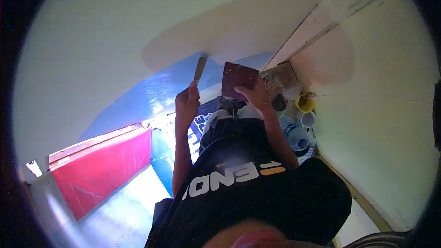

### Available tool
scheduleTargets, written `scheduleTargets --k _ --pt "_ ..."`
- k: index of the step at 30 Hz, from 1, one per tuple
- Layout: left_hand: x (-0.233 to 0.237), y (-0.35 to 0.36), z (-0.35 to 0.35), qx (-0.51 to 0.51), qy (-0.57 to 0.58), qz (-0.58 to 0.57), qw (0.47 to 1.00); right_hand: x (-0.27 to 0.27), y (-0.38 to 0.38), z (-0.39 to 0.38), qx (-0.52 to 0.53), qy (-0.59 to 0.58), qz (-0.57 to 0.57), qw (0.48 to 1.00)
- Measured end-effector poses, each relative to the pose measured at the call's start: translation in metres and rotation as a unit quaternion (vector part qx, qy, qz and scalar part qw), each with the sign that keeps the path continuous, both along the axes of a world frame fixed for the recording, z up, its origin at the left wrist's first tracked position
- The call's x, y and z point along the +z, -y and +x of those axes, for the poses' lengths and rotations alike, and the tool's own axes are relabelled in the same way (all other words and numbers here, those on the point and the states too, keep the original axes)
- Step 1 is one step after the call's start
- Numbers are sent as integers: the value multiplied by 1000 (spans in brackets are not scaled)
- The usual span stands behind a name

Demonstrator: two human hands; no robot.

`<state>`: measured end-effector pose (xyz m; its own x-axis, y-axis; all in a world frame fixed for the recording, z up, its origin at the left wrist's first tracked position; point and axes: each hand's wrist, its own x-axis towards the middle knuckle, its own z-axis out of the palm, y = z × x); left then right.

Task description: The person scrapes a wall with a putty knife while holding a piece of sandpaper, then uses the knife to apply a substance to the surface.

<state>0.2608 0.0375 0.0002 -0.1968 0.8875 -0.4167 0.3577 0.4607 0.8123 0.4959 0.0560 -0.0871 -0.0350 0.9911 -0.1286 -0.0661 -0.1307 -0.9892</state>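
Observation:
My left hand [187,103] is closed round the handle of a putty knife [200,68], which points up. The knife's blade tip is at or very near the pale wall [110,32], by the upper edge of a blue area [156,89]. To the right, my right hand [257,94] holds a dark red-brown flat plate [239,80], its thumb across the front face and the other fingers hidden behind. The plate has a few light specks and stands apart from the knife.
On the right floor are a yellow container [305,103], a white cup [308,119], a large clear bottle [297,138] and plastic bags [291,92]. A pale side wall [381,78] rises beside them. A red panel [105,170] stands at lower left.

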Motion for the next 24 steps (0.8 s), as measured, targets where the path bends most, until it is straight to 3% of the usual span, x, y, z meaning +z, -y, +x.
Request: scheduleTargets --k 3,7,10,14,16,17,19,24 --pt "-5 1 8 -18 -20 56 998 1 -2 -4 2 -4 -1 1000" --pt "8 1 -3 -7 -18 13 1000 1 -3 4 14 60 57 996" --pt "12 -7 6 -48 -54 52 996 -4 -4 0 23 -50 -7 998" --pt "4 -2 -3 -11 1 44 999 13 -3 2 8 0 -19 1000" --pt "19 -8 12 -49 -44 37 997 30 0 4 18 -22 -62 998" --pt "17 -6 9 -48 -47 65 996 27 2 3 17 4 -55 998" --pt "19 0 -6 -18 -34 18 999 22 -1 4 8 58 -34 998" --pt "9 -12 6 -52 -47 52 996 10 1 1 -27 9 -9 1000"
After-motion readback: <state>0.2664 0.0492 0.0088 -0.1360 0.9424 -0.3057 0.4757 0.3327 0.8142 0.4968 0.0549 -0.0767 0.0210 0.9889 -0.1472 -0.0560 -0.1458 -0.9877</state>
